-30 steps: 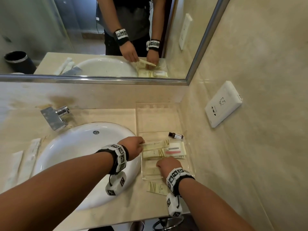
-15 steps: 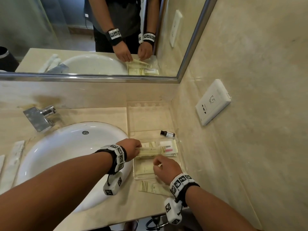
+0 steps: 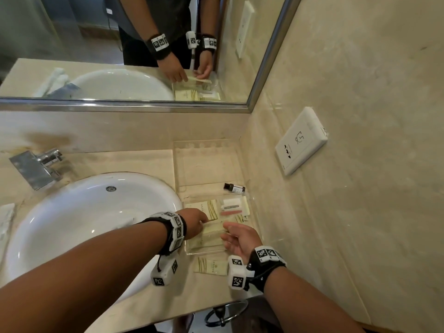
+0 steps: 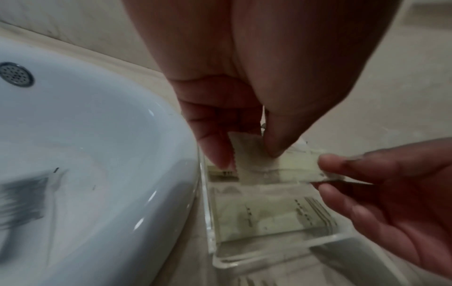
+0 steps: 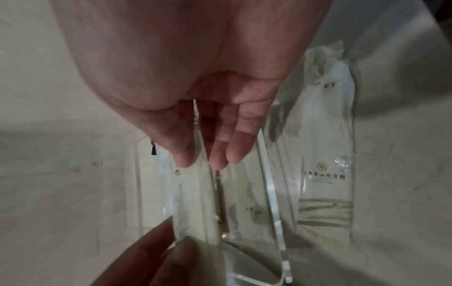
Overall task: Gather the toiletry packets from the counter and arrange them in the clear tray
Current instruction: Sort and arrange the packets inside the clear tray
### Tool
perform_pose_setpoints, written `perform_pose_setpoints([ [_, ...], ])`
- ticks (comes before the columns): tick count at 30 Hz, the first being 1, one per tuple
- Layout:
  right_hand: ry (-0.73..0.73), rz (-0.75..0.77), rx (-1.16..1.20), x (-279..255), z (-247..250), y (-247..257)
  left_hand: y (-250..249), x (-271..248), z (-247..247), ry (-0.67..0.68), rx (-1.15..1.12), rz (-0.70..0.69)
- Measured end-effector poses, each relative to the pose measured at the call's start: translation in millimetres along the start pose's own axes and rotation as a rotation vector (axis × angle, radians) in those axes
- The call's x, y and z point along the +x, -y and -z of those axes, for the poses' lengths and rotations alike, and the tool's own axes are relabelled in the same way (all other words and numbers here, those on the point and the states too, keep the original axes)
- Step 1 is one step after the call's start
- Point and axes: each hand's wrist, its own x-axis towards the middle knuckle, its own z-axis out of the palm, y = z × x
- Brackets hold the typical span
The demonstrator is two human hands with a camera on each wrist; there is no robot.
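Observation:
A cream toiletry packet [image 3: 213, 229] hangs over the small clear tray [image 3: 204, 252], held at both ends. My left hand [image 3: 203, 222] pinches its left end between thumb and fingers. My right hand [image 3: 227, 233], palm turned inward, pinches the right end. The left wrist view shows the packet [image 4: 293, 166] above another packet [image 4: 269, 218] lying flat on the tray floor. In the right wrist view the held packet [image 5: 195, 193] appears edge-on. Several packets [image 3: 231, 205] lie in the tray's far part. One more packet [image 3: 211, 266] lies on the counter just in front of the tray.
A white sink basin [image 3: 84, 224] borders the tray on the left, with a chrome faucet [image 3: 36, 167] behind it. A larger clear tray [image 3: 206, 164] and a small dark bottle [image 3: 234, 187] sit toward the mirror. A wall socket [image 3: 300, 140] is on the right; white packets [image 3: 4, 219] lie far left.
My right hand lifted off the tray's front, turned palm inward and took hold of the packet's right end. The packet came nearer and lower over the tray.

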Motion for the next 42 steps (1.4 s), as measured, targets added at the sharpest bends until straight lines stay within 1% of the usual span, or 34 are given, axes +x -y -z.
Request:
perform_pose_setpoints([
  [2,-0.036,-0.026,-0.041,1.6,2.5,-2.3,1.7,0.7,-2.7,-0.027,0.026,0.010],
  [5,-0.075,-0.055,-0.033,7.7,6.6,-8.0,3.8,0.4,-6.2,-0.095,0.086,0.028],
  [9,-0.107,-0.084,-0.016,15.6,1.3,-14.5,2.6,-4.3,-10.2,-0.125,0.159,-0.004],
  [12,-0.121,-0.098,-0.006,16.2,-8.5,-12.8,-0.6,-8.8,-13.1,-0.077,0.208,-0.052],
  [15,-0.134,-0.100,0.005,16.9,-13.2,-9.2,-0.9,-11.1,-19.9,0.021,0.252,-0.096],
  [20,-0.067,-0.070,-0.117,23.4,-15.4,-5.8,1.0,-7.4,-31.0,0.158,0.271,-0.065],
  [22,-0.095,-0.049,-0.183,24.2,-17.4,-2.6,2.1,-6.0,-33.7,0.185,0.321,-0.082],
  [24,-0.116,-0.052,-0.280,22.8,-16.5,-0.6,3.3,-5.2,-36.4,0.183,0.372,-0.085],
  [27,-0.096,-0.055,-0.399,19.0,-15.9,1.9,4.6,-5.4,-37.8,0.191,0.428,-0.063],
  [31,-0.070,-0.052,-0.541,17.3,-11.9,5.0,9.2,-2.4,-38.1,0.189,0.421,-0.061],
  [33,0.031,-0.005,-0.720,19.1,-9.8,5.5,8.1,-2.7,-36.8,0.176,0.424,-0.069],
  [34,0.048,0.047,-0.816,19.1,-8.1,4.9,7.0,-2.9,-36.0,0.169,0.430,-0.076],
  [37,0.008,0.197,-0.985,13.6,0.8,4.9,2.3,-4.4,-32.4,0.158,0.453,-0.088],
  [40,0.039,0.271,-1.151,6.6,6.6,10.6,0.7,-5.7,-28.6,0.121,0.433,-0.109],
  [42,0.056,0.314,-1.269,1.4,9.6,13.1,-1.0,-6.6,-27.0,0.136,0.420,-0.116],
])
